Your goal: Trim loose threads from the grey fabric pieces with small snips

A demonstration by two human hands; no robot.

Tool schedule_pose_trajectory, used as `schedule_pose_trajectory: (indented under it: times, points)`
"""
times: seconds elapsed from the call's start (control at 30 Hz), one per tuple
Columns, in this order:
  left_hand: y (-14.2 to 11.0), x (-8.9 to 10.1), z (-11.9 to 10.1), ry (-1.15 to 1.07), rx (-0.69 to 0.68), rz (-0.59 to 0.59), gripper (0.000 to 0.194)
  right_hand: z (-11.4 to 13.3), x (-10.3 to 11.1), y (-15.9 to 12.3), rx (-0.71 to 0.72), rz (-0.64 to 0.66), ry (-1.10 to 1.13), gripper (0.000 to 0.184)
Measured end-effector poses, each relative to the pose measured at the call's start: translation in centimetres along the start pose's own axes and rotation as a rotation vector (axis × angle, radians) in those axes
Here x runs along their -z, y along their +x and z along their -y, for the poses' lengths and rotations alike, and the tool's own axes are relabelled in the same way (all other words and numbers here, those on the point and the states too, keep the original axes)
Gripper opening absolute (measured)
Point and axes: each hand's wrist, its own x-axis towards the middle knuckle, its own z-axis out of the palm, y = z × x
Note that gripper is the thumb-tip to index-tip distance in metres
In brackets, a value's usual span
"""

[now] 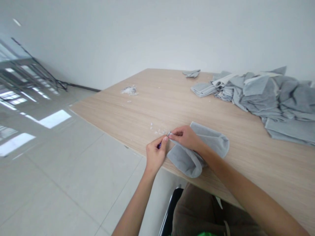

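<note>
1 folded gry cloth (186, 159), shiny-tipped tool (169, 133)

A pale wall (110, 39), edged by a dark baseboard (83, 87), meets a glossy tiled floor (73, 170).

A wood-grain table (159, 106) bears a grey cloth (215, 144); a pile of similar cloths (258, 91); a small whitish heap (130, 90).

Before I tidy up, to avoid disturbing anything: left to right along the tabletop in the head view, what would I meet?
Clump of pale scraps, left hand with a small metal-tipped tool, right hand on a grey cloth, heap of grey cloths.
</note>
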Motion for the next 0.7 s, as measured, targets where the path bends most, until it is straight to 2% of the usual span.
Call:
schedule_pose_trajectory:
  times: [0.23,0.43,0.7]
  points:
    - [0.4,0.1,-0.3,0.161,0.082,0.024,0.035,-1.3,-0.8,0.0,-0.012,-0.045,-0.047,0.024]
    - [0.6,-0.2,-0.6,0.238,0.100,0.030,0.035,-2.0,-1.4,-0.2,-0.036,-0.102,-0.039,0.026]
    - [0.7,-0.2,-0.9,0.278,0.088,0.051,0.039,-2.5,-0.8,-0.2,-0.065,-0.046,0.013,0.028]
